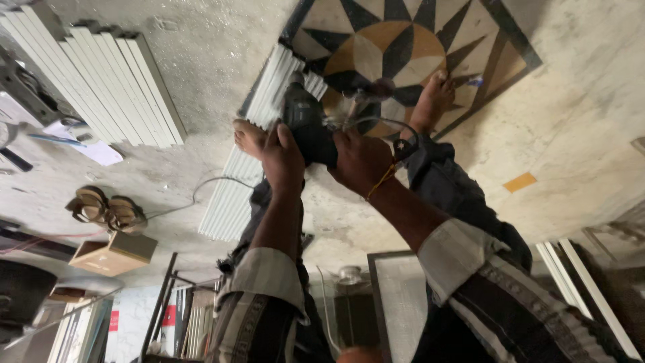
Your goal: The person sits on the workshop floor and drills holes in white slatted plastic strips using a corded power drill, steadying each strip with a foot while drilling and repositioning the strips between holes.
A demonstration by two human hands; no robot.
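Head view, looking down, frame rotated. Drill (308, 124), dark green/black power type, sits near the middle of the floor (215, 60), nose pointing down onto a bundle of white ribbed profile strips (269, 94) lying on the concrete. Left hand (283, 160) is wrapped round the drill's rear body, fingers closed on it. Right hand (359, 160) is clamped on the other side of the same drill, so both hands meet around it, touching or nearly so. Yellow thread band (381, 180) at the right wrist. Thin cable (366, 122) loops off the drill over the right hand.

Bare foot (250, 138) rests on the strips just beside the left hand; other bare foot (433, 101) stands on the star-pattern stone inlay (396, 40) toward the floor's upper edge. Sleeves are striped w/ pale cuffs, trousers dark.

Second stack of white profiles (101, 81) lies toward the floor's upper left corner, well apart from the drill. Pair of brown sandals (106, 208) and a cardboard box (114, 254) sit at the left side. Framed panel (400, 302) near the bottom edge.
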